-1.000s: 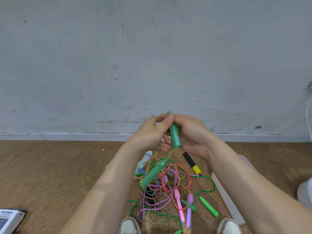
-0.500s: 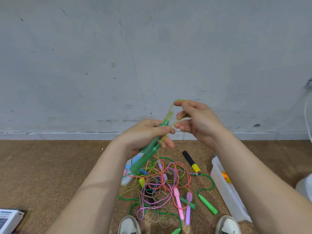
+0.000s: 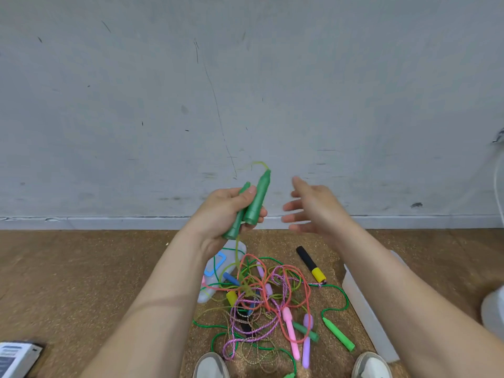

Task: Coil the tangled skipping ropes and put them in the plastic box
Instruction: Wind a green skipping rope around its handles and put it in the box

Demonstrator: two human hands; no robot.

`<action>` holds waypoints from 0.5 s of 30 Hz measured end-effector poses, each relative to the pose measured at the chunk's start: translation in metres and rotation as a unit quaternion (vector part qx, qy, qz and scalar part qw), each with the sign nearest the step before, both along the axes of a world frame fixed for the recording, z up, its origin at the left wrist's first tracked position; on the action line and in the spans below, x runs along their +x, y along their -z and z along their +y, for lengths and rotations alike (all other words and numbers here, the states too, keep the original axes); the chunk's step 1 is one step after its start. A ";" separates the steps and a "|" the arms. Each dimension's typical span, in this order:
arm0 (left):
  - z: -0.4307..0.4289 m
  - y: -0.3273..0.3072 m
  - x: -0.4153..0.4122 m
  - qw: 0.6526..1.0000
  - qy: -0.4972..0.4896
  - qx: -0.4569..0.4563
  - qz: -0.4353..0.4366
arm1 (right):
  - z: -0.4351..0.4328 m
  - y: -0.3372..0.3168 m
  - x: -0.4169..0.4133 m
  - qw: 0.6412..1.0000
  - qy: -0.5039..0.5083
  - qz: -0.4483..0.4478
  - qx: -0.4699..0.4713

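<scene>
My left hand (image 3: 223, 214) grips two dark green rope handles (image 3: 256, 204) side by side, held up in front of the wall. Their thin yellow-green cord (image 3: 237, 251) hangs down into the tangled pile of skipping ropes (image 3: 261, 298) on the floor. That pile mixes orange, pink, purple and green cords with pink, purple, green, blue and yellow handles. My right hand (image 3: 313, 208) hovers to the right of the handles with fingers spread, holding nothing. The clear plastic box (image 3: 365, 315) lies on the floor at the right, mostly hidden by my right forearm.
A black and yellow handle (image 3: 309, 264) lies beside the pile. A clear lid with a blue clip (image 3: 221, 264) rests at the pile's left. My two shoes (image 3: 211, 365) sit at the bottom edge. A white device (image 3: 16, 357) is at the lower left. The wall stands close ahead.
My right hand let go of the cord and drew away to the right, opening. My left hand now grips both green handles together and has tilted them more upright.
</scene>
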State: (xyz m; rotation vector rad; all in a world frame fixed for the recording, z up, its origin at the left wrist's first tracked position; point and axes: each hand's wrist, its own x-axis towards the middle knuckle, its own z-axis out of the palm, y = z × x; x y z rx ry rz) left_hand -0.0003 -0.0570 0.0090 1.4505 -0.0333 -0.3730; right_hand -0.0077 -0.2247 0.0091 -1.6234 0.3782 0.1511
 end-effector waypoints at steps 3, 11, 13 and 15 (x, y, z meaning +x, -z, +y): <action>-0.010 0.003 -0.003 0.999 0.018 0.030 -0.024 | 0.022 -0.001 -0.014 0.990 -0.115 0.004 0.084; -0.032 0.009 -0.006 0.981 -0.083 0.144 -0.098 | 0.037 0.006 -0.015 0.972 -0.066 -0.054 0.220; -0.037 0.010 -0.005 0.976 -0.134 0.147 -0.088 | 0.041 0.006 -0.016 0.976 -0.065 -0.071 0.196; -0.041 0.007 -0.005 0.970 -0.181 0.145 -0.076 | 0.044 0.005 -0.018 0.981 -0.069 -0.090 0.156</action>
